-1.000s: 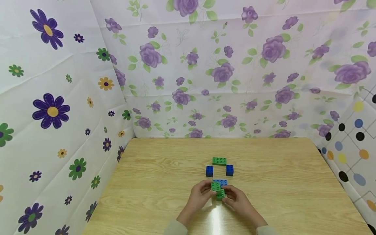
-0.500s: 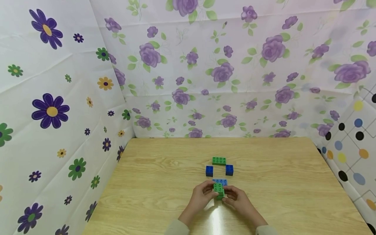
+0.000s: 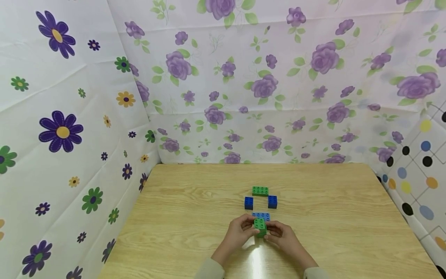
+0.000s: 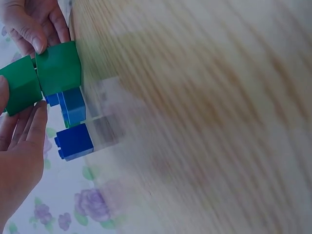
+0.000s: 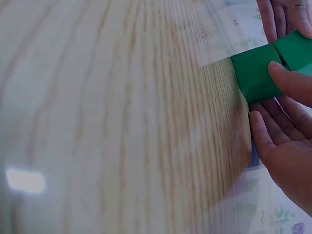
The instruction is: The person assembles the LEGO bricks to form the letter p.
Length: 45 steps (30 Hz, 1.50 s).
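My left hand pinches a square green toy brick between thumb and fingers. That brick sits over a second, lower green brick, slightly tilted, with a thin gap between the two in the left wrist view. The lower brick stands on the table, and my right hand grips it by thumb and fingertips. Just behind them lies a longer light blue brick, partly hidden by the upper green one in the head view.
Farther back on the wooden table stand two dark blue bricks, a left one and a right one. Behind these lies a long green brick. Flowered cloth rises at the table's back edge.
My left hand has moved slightly right, bringing its green brick from left of the lower green brick to over it. The right hand has stayed nearly still.
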Each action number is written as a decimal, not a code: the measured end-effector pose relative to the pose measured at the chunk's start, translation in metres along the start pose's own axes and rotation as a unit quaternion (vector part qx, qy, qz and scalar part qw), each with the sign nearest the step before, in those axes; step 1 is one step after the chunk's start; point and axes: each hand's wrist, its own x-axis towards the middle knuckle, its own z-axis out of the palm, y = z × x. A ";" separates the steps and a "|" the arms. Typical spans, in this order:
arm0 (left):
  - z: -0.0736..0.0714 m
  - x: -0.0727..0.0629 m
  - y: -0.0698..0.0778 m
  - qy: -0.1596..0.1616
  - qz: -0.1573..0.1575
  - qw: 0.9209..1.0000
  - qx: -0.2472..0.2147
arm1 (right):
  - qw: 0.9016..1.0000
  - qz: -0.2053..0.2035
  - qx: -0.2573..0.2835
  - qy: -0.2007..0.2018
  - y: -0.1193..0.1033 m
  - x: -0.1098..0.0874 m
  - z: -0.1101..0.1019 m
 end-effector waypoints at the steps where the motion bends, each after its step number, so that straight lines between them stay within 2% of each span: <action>1: 0.000 0.001 0.001 -0.001 -0.001 1.000 0.005 | 1.000 0.000 0.000 0.000 0.000 0.000 0.000; 11: -0.005 0.005 0.009 -0.035 0.012 0.997 0.067 | 1.000 0.000 -0.002 0.000 0.001 0.001 -0.001; 18: -0.005 0.010 0.008 -0.043 0.010 0.996 0.080 | 1.000 -0.001 0.006 -0.004 0.001 0.001 -0.001; 27: -0.004 0.011 0.006 -0.054 0.041 0.991 0.114 | 1.000 -0.005 0.008 -0.014 -0.001 0.000 -0.002; 41: -0.001 0.006 0.009 -0.046 0.032 0.990 0.131 | 1.000 -0.008 0.001 -0.005 -0.002 -0.001 -0.001; 45: 0.000 0.006 0.005 -0.046 0.046 0.990 0.128 | 1.000 -0.010 0.004 -0.005 -0.002 -0.001 0.000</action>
